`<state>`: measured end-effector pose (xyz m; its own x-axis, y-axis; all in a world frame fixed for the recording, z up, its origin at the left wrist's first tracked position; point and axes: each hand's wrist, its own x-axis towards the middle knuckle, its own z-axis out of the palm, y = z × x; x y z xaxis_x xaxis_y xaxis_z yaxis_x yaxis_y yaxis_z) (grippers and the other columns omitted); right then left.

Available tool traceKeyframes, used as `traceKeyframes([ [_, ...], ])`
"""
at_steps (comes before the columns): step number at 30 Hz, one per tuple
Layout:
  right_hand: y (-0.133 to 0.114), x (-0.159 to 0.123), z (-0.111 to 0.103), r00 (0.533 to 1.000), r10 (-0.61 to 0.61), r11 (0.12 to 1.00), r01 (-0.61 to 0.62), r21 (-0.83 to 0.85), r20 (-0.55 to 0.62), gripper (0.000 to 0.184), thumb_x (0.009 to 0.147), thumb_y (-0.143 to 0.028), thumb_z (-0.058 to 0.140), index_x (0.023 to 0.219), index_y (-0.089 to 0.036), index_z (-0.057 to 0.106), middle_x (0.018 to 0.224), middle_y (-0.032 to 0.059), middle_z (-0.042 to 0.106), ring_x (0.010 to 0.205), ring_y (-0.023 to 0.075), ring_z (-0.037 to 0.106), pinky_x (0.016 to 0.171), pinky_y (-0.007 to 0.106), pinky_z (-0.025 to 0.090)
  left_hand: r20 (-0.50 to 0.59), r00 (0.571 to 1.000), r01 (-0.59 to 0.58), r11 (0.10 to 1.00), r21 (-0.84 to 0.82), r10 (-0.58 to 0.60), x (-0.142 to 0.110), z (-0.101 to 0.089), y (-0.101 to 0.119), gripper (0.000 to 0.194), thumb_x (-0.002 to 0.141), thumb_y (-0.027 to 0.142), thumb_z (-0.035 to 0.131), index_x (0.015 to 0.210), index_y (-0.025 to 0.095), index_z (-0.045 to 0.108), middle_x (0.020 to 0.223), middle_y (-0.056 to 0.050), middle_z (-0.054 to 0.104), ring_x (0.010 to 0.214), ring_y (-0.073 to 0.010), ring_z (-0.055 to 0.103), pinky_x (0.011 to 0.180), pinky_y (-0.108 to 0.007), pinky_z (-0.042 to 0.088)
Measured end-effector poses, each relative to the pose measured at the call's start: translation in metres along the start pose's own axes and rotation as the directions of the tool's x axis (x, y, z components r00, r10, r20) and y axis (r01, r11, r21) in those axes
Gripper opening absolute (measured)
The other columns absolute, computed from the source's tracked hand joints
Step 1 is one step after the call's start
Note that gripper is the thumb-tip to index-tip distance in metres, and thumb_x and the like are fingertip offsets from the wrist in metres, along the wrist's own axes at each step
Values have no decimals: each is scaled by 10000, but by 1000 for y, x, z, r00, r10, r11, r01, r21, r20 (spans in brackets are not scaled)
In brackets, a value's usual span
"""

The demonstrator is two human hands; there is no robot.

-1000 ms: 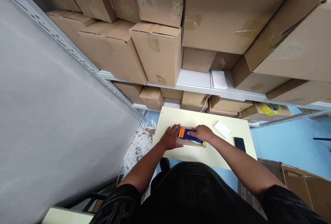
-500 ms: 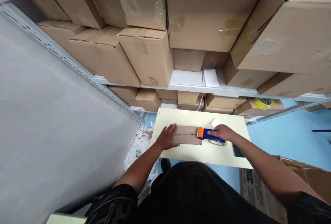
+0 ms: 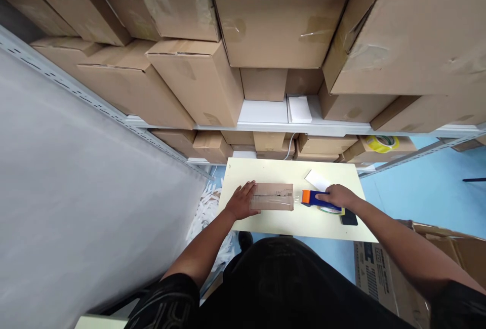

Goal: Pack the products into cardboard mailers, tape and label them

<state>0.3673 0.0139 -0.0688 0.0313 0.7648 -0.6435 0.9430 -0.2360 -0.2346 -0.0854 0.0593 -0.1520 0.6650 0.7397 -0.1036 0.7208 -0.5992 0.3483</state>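
A small cardboard box (image 3: pixel 272 193) lies flat on the cream tabletop (image 3: pixel 281 225), with a strip of clear tape along its top seam. My left hand (image 3: pixel 241 201) grips the box's left end, fingers at the far edge and thumb at the near edge. To the right of the box, my right hand (image 3: pixel 339 196) is closed around the handle of a blue and orange tape dispenser (image 3: pixel 313 198). Clear tape stretches across the short gap between box and dispenser. Behind the dispenser lies a white card or slip (image 3: pixel 317 180); a dark phone-like object (image 3: pixel 349 217) is partly under my right wrist.
Shelves with many cardboard boxes (image 3: pixel 281 20) rise behind the table. A yellow tape roll (image 3: pixel 382 144) rests on a lower box at right. An open carton (image 3: pixel 383 273) stands on the floor at right. White scraps (image 3: pixel 207 212) lie by the grey wall (image 3: pixel 76 192).
My right hand has pulled the tape dispenser rightward, off the box's right end, and tape now covers the seam. My left hand stays on the box. The view has shifted slightly.
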Motion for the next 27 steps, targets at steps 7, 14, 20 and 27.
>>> traceKeyframes([
  [7, -28, 33, 19, 1000, -7, 998, 7, -61, 6, 741, 789, -861, 577, 811, -150, 785, 883, 185, 765, 824, 306, 716, 709, 345, 459, -4, 1000, -5, 1000, -2, 5, 0, 0, -1, 1172, 771, 743, 718, 1673, 175, 231, 1711, -177, 267, 1566, -374, 283, 1275, -481, 193],
  [14, -36, 52, 28, 960, 186, 908, -250, 336, 210, 626, 743, -764, 722, 808, -141, 745, 879, 140, 780, 756, 260, 721, 702, 334, 529, 8, 1000, 4, 1000, -17, -4, 1, 0, -1, 1162, 773, 729, 726, 1673, 181, 237, 1715, -171, 259, 1573, -378, 266, 1286, -469, 174],
  [20, -15, 28, 84, 835, 211, 527, -534, 660, 507, 509, 899, -666, 609, 802, -174, 693, 807, 102, 773, 710, 222, 716, 658, 317, 570, -1, 1000, -11, 1000, -16, 11, 1, 3, -3, 1172, 777, 755, 704, 1671, 161, 234, 1714, -179, 255, 1570, -379, 267, 1279, -489, 181],
  [27, -17, -15, 131, 921, 321, 647, -384, 658, 221, 560, 990, -646, 417, 849, -181, 697, 935, 126, 790, 842, 258, 751, 683, 302, 541, 17, 1000, -25, 999, -34, 25, -1, 2, -6, 1140, 820, 751, 669, 1678, 169, 196, 1727, -183, 210, 1579, -373, 246, 1276, -512, 194],
])
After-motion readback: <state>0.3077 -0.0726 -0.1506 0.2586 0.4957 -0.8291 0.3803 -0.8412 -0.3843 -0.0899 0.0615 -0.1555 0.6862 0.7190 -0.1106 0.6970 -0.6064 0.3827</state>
